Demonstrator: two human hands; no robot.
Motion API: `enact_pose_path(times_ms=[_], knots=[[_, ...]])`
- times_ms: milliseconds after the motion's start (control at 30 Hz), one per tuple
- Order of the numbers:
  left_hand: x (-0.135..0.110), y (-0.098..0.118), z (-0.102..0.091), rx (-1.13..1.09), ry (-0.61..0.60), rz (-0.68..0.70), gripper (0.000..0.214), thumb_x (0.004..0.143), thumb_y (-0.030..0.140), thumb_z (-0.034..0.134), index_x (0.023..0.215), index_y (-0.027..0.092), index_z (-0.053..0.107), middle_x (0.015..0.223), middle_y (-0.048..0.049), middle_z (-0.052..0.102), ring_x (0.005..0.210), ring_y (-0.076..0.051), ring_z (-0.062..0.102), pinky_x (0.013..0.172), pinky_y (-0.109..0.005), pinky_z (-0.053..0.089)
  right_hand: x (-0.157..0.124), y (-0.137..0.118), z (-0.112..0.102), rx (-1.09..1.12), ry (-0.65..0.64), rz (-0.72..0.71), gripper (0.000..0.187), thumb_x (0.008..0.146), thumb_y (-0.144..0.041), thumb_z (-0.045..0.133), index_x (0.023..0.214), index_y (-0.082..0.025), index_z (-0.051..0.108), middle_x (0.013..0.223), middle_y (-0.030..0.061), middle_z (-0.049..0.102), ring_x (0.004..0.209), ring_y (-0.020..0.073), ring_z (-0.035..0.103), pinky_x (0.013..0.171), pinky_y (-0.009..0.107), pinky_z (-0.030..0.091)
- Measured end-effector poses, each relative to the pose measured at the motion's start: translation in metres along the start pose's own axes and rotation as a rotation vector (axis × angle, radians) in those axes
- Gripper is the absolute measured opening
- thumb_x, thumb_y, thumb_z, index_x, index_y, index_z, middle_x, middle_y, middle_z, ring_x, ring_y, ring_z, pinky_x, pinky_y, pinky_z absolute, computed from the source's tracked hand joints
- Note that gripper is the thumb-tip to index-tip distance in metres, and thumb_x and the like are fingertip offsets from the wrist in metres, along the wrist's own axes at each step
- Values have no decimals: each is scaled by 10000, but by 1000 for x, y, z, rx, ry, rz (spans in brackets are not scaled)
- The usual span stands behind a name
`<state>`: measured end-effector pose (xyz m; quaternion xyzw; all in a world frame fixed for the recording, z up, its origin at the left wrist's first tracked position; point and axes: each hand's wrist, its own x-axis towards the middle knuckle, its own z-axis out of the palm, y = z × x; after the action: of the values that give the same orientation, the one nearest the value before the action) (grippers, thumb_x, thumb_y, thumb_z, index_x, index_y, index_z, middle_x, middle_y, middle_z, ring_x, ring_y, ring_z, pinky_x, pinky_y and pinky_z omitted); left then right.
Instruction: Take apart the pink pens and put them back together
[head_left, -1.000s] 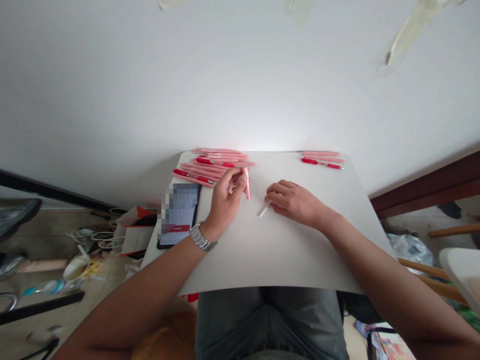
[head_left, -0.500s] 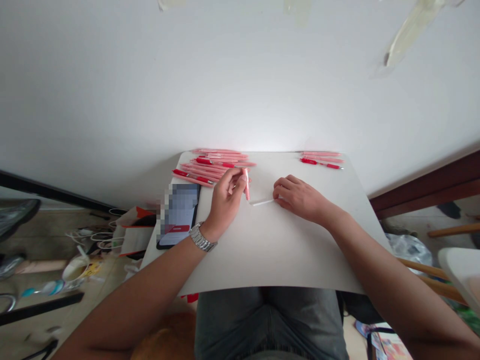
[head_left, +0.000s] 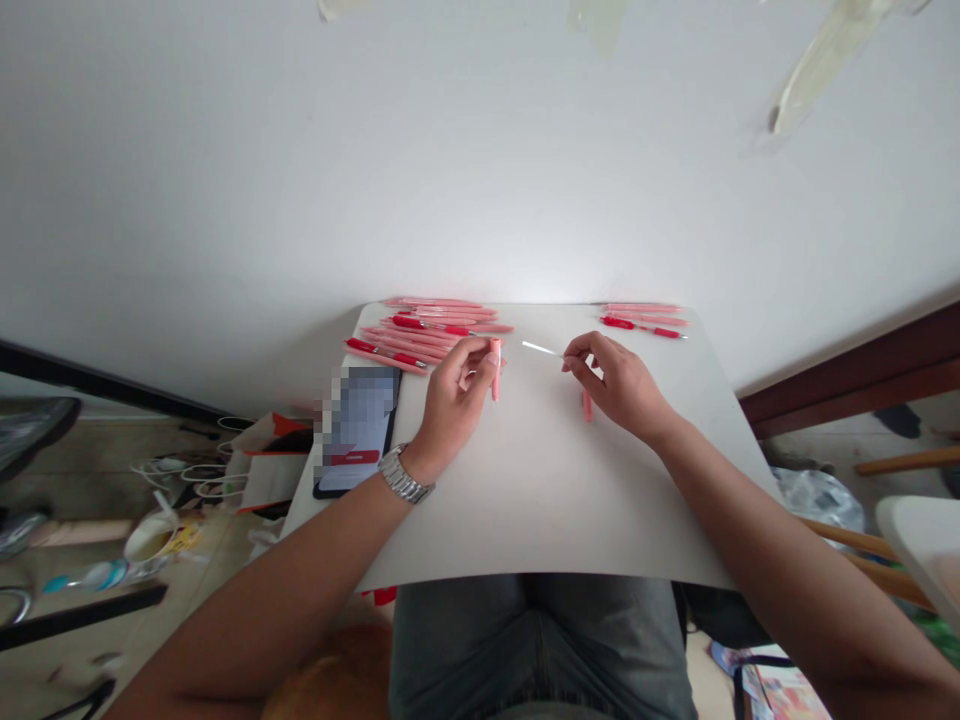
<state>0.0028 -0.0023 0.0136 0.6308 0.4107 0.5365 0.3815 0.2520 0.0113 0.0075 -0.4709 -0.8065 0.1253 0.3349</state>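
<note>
A pink pen barrel (head_left: 496,384) stands upright between the thumb and fingers of my left hand (head_left: 454,392). My right hand (head_left: 619,382) pinches one end of a thin white pen refill (head_left: 538,348), whose free end points left toward the barrel; the two are apart. Below the right fingers a short pink pen part (head_left: 587,405) lies on the white table (head_left: 540,500), partly hidden by the hand. A pile of pink pens (head_left: 420,338), with red pens among them, is just behind and left of my left hand.
At the back right lie several pink pens (head_left: 645,309) and a red pen (head_left: 643,328). A phone (head_left: 367,420) rests along the table's left edge. The wall (head_left: 540,180) borders the table's back. A bottle (head_left: 97,576) and a cup (head_left: 150,535) are on the floor at left.
My right hand has raised the white refill off the table and shifted slightly right. The short pink part has come into view beneath it. My left hand stays nearly still with the barrel.
</note>
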Motion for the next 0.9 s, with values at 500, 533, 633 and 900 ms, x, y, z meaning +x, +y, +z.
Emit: enact_pose_path(times_ms=[500, 533, 633, 900], knots=[[-3, -11, 1, 13, -91, -23, 258, 1007, 410, 657, 1140, 195, 710, 1063, -71, 717, 857, -139, 672, 743, -241, 579, 1, -8, -1, 232, 213, 67, 127, 991, -324, 636, 1040, -258, 733, 977, 37, 762, 856, 200, 701, 780, 371, 576], [-3, -12, 1, 13, -94, -21, 254, 1009, 403, 656, 1144, 195, 711, 1066, -73, 719, 875, -143, 676, 749, -242, 581, 1, -8, -1, 228, 216, 69, 130, 983, -325, 650, 1052, -260, 738, 986, 36, 764, 862, 202, 699, 779, 372, 576], [-4, -12, 0, 11, -108, -18, 244, 1010, 391, 656, 1144, 195, 713, 1071, -76, 723, 901, -150, 682, 756, -245, 584, 1, -10, -1, 220, 215, 79, 174, 970, -340, 678, 1113, -265, 745, 1023, 38, 782, 893, 212, 709, 781, 380, 581], [-5, -12, 1, 35, -112, -14, 238, 997, 387, 678, 1128, 192, 717, 1059, -79, 738, 929, -160, 699, 798, -263, 597, -1, -11, -2, 317, 243, 161, 167, 980, -388, 695, 1062, -277, 789, 1069, 39, 807, 979, 229, 735, 847, 401, 598]])
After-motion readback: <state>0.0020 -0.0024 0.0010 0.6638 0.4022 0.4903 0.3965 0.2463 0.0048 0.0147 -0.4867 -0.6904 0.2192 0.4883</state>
